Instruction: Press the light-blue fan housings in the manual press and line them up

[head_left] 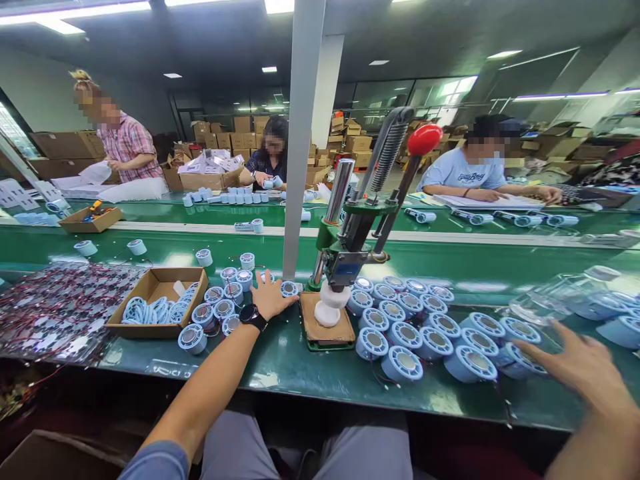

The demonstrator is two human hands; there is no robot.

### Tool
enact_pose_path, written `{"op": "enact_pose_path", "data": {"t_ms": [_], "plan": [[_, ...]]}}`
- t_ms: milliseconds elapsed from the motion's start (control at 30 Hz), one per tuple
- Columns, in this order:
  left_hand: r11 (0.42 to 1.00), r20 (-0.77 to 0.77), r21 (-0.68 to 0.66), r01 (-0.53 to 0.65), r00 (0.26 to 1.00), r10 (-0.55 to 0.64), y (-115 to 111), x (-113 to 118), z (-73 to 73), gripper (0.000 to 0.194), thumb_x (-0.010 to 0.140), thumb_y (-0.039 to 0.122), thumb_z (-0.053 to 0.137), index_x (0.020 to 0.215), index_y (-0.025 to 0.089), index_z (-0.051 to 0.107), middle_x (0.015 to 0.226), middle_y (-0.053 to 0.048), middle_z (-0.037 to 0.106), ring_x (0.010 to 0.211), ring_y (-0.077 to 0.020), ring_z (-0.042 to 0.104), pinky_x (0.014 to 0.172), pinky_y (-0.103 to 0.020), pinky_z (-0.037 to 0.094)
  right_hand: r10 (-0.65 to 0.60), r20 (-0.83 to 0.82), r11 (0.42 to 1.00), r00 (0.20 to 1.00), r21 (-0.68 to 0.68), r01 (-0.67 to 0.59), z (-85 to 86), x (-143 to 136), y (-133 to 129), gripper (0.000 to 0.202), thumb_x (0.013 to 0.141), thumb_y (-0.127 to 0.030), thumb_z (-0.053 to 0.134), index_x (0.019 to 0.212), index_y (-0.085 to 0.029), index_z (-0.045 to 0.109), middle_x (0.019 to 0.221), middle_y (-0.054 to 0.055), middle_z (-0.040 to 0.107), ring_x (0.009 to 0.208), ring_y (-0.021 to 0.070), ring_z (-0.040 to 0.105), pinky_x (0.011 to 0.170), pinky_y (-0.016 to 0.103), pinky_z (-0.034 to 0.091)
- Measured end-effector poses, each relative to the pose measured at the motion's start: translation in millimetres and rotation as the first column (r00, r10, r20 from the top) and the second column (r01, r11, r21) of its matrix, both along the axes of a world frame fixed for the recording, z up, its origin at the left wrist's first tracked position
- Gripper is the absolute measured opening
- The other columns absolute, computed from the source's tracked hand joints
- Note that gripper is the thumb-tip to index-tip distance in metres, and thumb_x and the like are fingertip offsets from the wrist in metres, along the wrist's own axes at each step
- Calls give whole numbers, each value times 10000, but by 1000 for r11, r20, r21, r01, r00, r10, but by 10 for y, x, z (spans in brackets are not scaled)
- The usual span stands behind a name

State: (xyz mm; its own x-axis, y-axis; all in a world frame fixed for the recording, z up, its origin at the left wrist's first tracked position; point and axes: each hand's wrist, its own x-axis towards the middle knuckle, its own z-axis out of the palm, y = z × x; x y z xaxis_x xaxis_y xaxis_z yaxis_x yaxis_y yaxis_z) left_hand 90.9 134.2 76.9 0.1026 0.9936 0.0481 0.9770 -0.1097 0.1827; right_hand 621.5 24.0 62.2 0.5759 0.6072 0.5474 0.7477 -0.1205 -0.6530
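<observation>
My left hand (270, 297) is spread out just left of the hand press, palm down. Its fingertips are at one light-blue round housing (267, 277), and the thumb reaches toward another round housing (289, 289). To the right, my right hand (585, 367) has its fingers apart over the end of a large group of blue housings. One of its digits overlaps a housing (517, 360); whether they touch I cannot tell. The hand press (345, 263) has a red ball knob (425, 139) and a white round pad (327, 313) on its base.
A cardboard box (145, 328) of blue rings stands at the left, beside many wired flat parts (60, 307). Clear plastic pieces (540, 300) lie at the right. A grey post (300, 133) rises behind the press. Three people sit or stand across the green bench.
</observation>
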Motion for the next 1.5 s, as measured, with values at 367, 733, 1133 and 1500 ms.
{"op": "enact_pose_path", "data": {"t_ms": [367,733,1133,1500], "plan": [[992,28,57,109,994,-110,-538,-25,-42,536,795,464,644,1188,99,623,1492,-234,376,1380,-464,300,1048,-566,403,772,45,634,634,-122,-764,-126,-3323,-325,471,865,-271,574,1333,-234,532,1376,117,507,1245,250,553,1036,446,504],[977,675,42,207,715,-181,-1081,-495,-209,755,798,298,602,1494,157,346,1588,-149,290,1492,-300,214,1229,-507,190,893,-147,344,425,-387,-855,-344,-3898,71,941,731,-108,694,1547,-266,254,1575,128,214,1486,270,220,1219,466,253],[994,997,-74,-75,24,76,-1243,-501,-775,792,864,682,475,1466,171,425,1574,-117,340,1478,-273,277,1247,-434,197,966,-11,174,260,-717,-675,99,-4026,293,1118,591,-539,875,1524,-420,271,1619,145,53,1331,428,442,1046,532,435],[997,991,-82,6,109,80,-1303,-519,-737,732,846,661,527,1423,210,498,1486,-100,484,1425,-308,378,1228,-482,235,935,113,311,336,-716,-625,65,-4175,-17,793,670,-695,740,1339,-328,523,1554,206,207,1028,367,669,845,493,542]]}}
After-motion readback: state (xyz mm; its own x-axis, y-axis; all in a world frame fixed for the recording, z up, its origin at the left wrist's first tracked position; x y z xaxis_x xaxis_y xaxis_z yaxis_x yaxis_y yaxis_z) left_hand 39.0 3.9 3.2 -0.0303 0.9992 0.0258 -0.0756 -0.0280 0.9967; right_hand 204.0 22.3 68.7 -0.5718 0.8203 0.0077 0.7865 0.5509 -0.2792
